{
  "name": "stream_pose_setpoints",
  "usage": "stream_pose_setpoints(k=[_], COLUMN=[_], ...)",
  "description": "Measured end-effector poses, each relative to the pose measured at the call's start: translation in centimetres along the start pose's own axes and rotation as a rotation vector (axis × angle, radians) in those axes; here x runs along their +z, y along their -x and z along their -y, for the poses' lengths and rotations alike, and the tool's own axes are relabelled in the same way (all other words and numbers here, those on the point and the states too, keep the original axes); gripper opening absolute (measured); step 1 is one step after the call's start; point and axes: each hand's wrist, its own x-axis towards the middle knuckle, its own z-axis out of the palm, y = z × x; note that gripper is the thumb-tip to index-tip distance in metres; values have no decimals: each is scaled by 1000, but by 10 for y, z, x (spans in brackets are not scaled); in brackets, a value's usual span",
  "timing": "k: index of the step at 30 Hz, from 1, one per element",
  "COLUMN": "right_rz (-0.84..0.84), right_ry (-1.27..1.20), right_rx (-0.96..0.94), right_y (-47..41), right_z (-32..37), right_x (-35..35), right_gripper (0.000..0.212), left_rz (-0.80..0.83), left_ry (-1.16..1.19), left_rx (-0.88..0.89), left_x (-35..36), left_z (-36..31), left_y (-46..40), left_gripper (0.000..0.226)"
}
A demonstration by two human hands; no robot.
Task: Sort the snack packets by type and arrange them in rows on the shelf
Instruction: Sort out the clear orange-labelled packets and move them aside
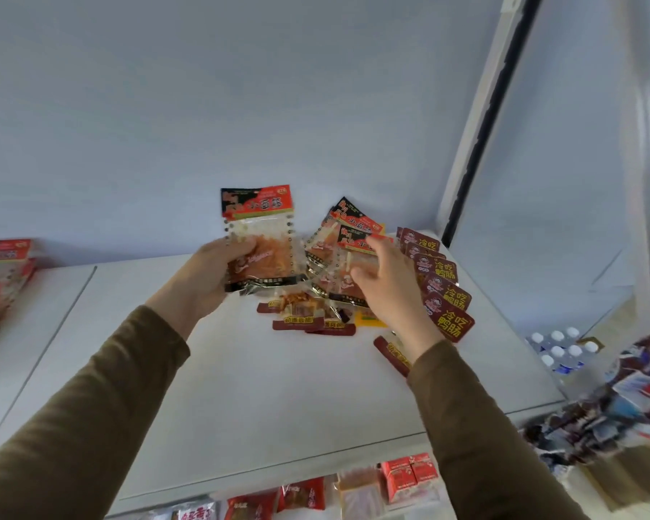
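Left grip (213,273) around red-topped clear packet (258,238)

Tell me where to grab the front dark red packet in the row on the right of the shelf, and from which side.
Take the front dark red packet by its near lower edge, coming from the front right. It lies flat on the shelf at the row's front; its upper end seems tucked under the next packet and the right hand crowds its left, so likely only that edge is free.

Head view, seemingly close above shelf (263,388)
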Motion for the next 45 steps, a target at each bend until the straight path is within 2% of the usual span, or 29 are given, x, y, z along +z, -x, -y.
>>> stream_pose_setpoints(k=[2,4,7,11,17,20,26,29,30,33,35,40,45], right_rz=[97,142,105,53,10,-70,-193,-176,-159,-98,-60,-30,-121], right_ry=[164,265,358,429,227,-12,-403,-526,-544,-596,-625,-770,-828], right_rx=[61,23,45,75,37,86,60,68,52,13,5,19,145], right_y=[-2,-1,0,-6,-24,-33,-33,-32,-32,-30,-31,-33,-40], right_z=[-17,-23,-25,-24,-27,-23,-4,7,10,16,16,10,0], right_x=[-1,7,23,30,30,29,42,50,52,57,56,47,33], right_gripper=[58,58,66,79,60,48,45,42,42,41,38,31,31], left_rz=[49,45,13,75,122,133,20,-102,-122,-56,-9,20,63], left_ry=[-33,-109,-260,-352,-310,-292,-143,-8,40,147,163,220,361], left_rx=[-59,-96,-122,-205,-161,-162,-40,-48,-76,-165,-203,-209,-104], left_x=[16,33,55,71,72,75,81,80,77,63,53,34,11], left_z=[-3,-7,-7,-4,-4,2,33,38,38,36,34,33,37], left_y=[-15,-33,-57,-77,-84,-83,-72,-66,-65,-62,-60,-55,-43], left_gripper=[24,26,28,34,30,28,25,62,63,33,25,33,30])
